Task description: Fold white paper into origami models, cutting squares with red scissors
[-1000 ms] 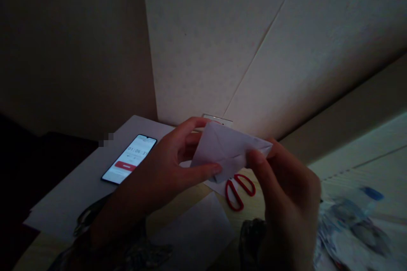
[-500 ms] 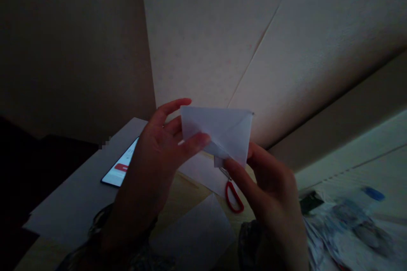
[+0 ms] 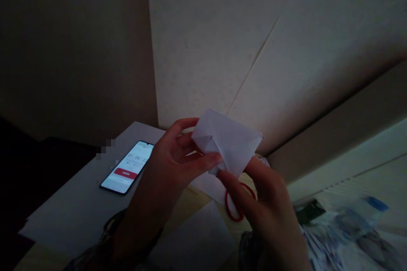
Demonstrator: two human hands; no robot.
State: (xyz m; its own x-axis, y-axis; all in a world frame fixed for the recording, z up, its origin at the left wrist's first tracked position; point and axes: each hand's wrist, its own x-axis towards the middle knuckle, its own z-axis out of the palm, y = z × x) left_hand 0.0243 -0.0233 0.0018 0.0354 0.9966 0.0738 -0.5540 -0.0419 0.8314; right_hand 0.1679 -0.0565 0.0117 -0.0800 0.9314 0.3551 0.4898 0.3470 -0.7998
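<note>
Between my two hands is a folded piece of white paper (image 3: pixel 233 139), held up above the table and tilted down to the right. My left hand (image 3: pixel 173 159) pinches its left part, thumb in front and fingers behind. My right hand (image 3: pixel 265 190) grips the lower right edge, with thumb and fingers closed on it. A small folded flap shows near the two thumbs. Just under my right hand lie red-handled scissors (image 3: pixel 227 206), their blades hidden.
A lit phone (image 3: pixel 125 173) showing a timer lies on white sheets (image 3: pixel 66 216) at the left. Another white sheet (image 3: pixel 195 241) lies on the wooden table (image 3: pixel 187 199) in front. On the right are plastic wrapping and a bottle with a blue cap (image 3: pixel 377 203). Walls stand close behind.
The folded paper has turned clockwise and tipped, showing more of its folds. Both hands have moved slightly, still holding it. More of the phone shows now.
</note>
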